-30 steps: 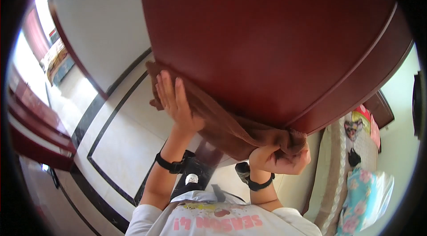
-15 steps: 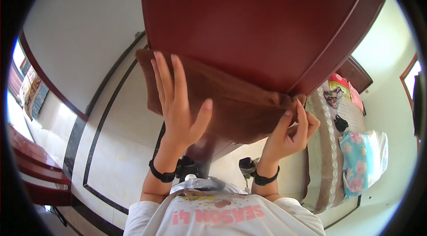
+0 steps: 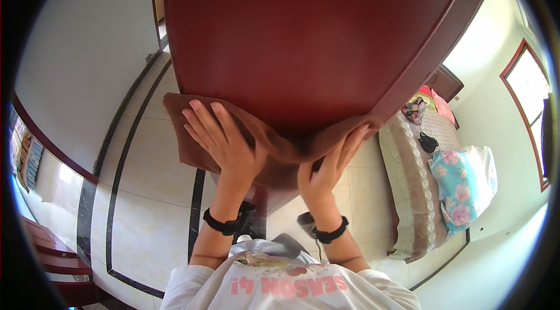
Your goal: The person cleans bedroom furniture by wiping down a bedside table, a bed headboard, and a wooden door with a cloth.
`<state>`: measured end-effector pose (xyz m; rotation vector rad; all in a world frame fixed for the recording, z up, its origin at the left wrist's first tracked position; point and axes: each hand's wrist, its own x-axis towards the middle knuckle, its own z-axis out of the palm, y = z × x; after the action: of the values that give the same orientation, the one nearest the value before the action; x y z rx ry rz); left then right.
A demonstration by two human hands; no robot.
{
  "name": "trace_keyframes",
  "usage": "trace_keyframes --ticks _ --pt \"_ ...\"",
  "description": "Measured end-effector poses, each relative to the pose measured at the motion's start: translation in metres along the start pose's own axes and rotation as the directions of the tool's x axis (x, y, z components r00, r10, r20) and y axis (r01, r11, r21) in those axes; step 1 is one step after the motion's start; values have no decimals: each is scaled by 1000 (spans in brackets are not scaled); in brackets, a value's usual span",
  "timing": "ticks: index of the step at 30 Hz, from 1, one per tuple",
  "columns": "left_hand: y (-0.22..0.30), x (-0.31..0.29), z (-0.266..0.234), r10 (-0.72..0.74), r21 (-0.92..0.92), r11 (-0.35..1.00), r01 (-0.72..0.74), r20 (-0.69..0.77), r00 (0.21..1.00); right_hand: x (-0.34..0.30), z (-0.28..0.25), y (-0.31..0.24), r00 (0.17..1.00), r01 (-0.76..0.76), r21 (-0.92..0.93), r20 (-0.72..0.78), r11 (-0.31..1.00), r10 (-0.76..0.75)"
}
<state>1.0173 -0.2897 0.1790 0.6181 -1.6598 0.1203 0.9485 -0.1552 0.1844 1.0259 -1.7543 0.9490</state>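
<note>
A brown cloth (image 3: pixel 279 149) lies across the lower part of a tall, glossy dark-red wooden panel (image 3: pixel 321 35), bunched in folds between my hands. Against its left part rests my left hand (image 3: pixel 224 145), fingers stretched upward and thumb out to the side. My right hand (image 3: pixel 328 169) presses the cloth's right part, its fingers extended along the fabric near the panel's right edge. Both palms face the panel, and neither hand grips the cloth. Each wrist wears a black band.
To the right stands a bed (image 3: pixel 402 187) with a blue floral bundle (image 3: pixel 458 187) and a small black item (image 3: pixel 427 142) on it. A dark-red wooden seat (image 3: pixel 55 251) is at the lower left. Pale floor tiles with black borders run along the left wall.
My right hand has gone from pinching the cloth's right corner to lying flat on it, further left. My left hand has moved down slightly, and the cloth is now bunched in the middle.
</note>
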Motion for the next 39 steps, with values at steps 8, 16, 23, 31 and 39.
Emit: trace_keyframes --ticks 8,16,23,31,39 --pt "-19 22 -8 -225 -357 915 191 -56 973 93 6 -32 943 331 -180 36 926 -330" --pt "-40 -34 -7 -191 -273 932 238 188 963 30 63 -62 738 674 -283 230 682 -634" --pt "-38 -63 -7 -373 -499 740 451 254 892 27 62 -76 714 659 0 314 752 -626" --pt "-17 127 -36 43 -495 860 -127 -177 983 121 -2 -43 959 271 -121 -55 955 -279" --pt "-44 85 -22 -66 -681 732 0 -70 995 73 16 -39 967 243 -386 24 890 -253"
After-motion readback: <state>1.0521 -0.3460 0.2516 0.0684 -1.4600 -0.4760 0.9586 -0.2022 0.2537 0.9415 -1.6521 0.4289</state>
